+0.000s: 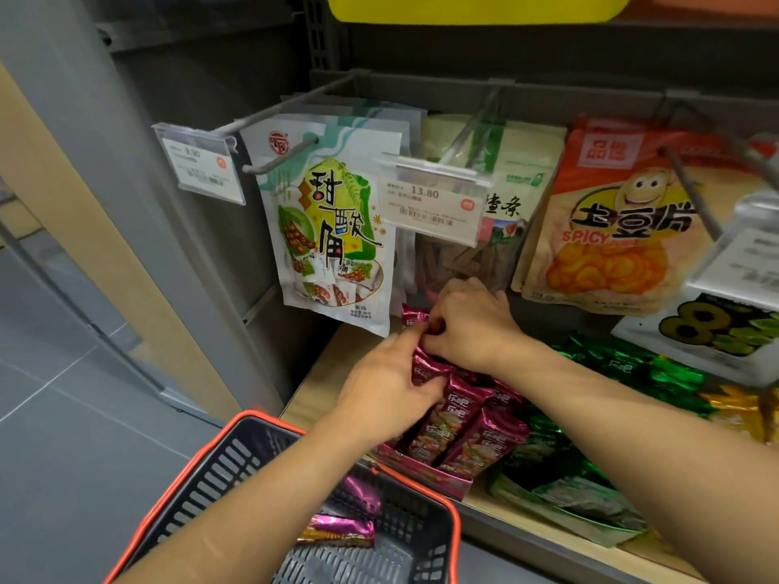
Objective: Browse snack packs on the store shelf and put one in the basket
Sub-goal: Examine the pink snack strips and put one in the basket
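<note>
Far left: a price tag (198, 168) is clipped to the end of a peg.

Lower left: a basket (219, 469), dark mesh with an orange rim, is seen below the left forearm, just in front of the shelf (312, 389). Two loose packs (342, 531) in magenta foil lie on its floor, partly hidden by the arm.

A white tamarind bag (333, 229) hangs on the first peg.

Left hand (388, 385): laid on the near end of the row of magenta packs (459, 427). The thumb is closed across one pack and the forefinger is stretched up along the row. The hand is blurred, so the other fingers cannot be told.

The packs stand upright in an open box (438, 478) at the left end of the shelf.

Right hand (468, 326): placed at the far end of the row, knuckles up, fingertips curled in and pinching the top edge of a pack. The two hands are nearly touching.

Above the hands, a tag marked 13.80 (430, 200) hangs before a bag of brown strips (463, 259).

Further right, an orange chips bag (611, 217) is hung. Green packs (632, 368) are piled beside the box, with gold packs (737, 406) at the right edge.
</note>
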The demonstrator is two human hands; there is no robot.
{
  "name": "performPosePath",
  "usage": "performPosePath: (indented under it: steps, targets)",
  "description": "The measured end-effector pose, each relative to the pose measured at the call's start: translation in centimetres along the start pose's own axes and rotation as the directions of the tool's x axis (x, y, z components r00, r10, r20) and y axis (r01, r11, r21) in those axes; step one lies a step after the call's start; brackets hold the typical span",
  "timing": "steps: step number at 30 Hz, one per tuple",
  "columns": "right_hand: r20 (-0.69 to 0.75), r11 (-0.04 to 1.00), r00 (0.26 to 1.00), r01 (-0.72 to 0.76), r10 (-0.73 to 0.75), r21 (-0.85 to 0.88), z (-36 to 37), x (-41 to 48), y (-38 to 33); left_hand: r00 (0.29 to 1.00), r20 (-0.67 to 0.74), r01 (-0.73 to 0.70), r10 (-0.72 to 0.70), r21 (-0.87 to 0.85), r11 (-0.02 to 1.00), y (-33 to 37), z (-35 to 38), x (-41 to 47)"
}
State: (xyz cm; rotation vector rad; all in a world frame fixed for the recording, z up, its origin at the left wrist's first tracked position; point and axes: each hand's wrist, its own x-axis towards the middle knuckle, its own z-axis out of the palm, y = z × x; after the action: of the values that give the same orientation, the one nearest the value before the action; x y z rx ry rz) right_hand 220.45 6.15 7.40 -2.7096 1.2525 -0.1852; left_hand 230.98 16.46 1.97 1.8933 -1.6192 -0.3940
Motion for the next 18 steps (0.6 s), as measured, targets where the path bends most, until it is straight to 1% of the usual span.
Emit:
performPosePath:
  steps: [3,4,6,7,8,10,12,14,15,16,18]
  targets:
    - [0.023,1.0,1.0,-0.015,0.014,0.027,0.0,-0.2,0.0,0.994,-0.109,-0.02,0.033,0.118,0.993,0.0,-0.1,-0.6]
    - [0.017,0.999,1.0,0.017,-0.017,0.043,0.1,-0.4,0.3,0.989,-0.142,-0.025,0.045,0.134,0.991,-0.2,-0.3,-0.8]
    - [-0.026,0.988,0.991,0.133,-0.131,0.084,0.6,-0.9,1.0,0.983,-0.18,-0.009,0.03,0.115,0.993,-0.9,-0.6,-1.0]
    - [-0.052,0.978,0.984,0.177,-0.173,0.111,0.8,-1.2,1.2,0.985,-0.172,0.021,-0.003,0.103,0.994,-1.2,-0.6,-1.1]
    - [-0.068,0.972,0.981,0.189,-0.181,0.137,1.0,-1.4,1.1,0.988,-0.149,0.055,-0.039,0.105,0.993,-1.4,-0.5,-1.1]
    - [-0.072,0.973,0.987,0.156,-0.145,0.173,1.2,-1.3,1.0,0.991,-0.093,0.103,-0.094,0.099,0.99,-1.2,-0.2,-0.8]
    - [0.002,0.978,0.993,0.119,-0.121,0.17,0.8,-0.9,0.8,0.992,-0.064,0.11,-0.108,0.034,0.993,-0.5,-0.1,-0.2]
    - [0.088,0.966,0.989,0.091,-0.115,0.242,0.2,-1.0,0.9,0.993,-0.07,0.099,-0.097,0.038,0.994,0.0,0.2,0.3]
    - [0.093,0.954,0.989,0.087,-0.118,0.286,-0.1,-1.4,1.1,0.991,-0.083,0.11,-0.105,0.054,0.992,0.0,0.3,0.4]
    - [0.066,0.948,0.991,0.093,-0.119,0.305,-0.3,-1.9,1.3,0.988,-0.101,0.129,-0.121,0.075,0.989,0.1,0.4,0.4]
    - [-0.049,0.964,0.993,0.119,-0.111,0.238,-0.5,-3.3,1.8,0.978,-0.123,0.179,-0.168,0.084,0.98,0.1,0.5,0.5]
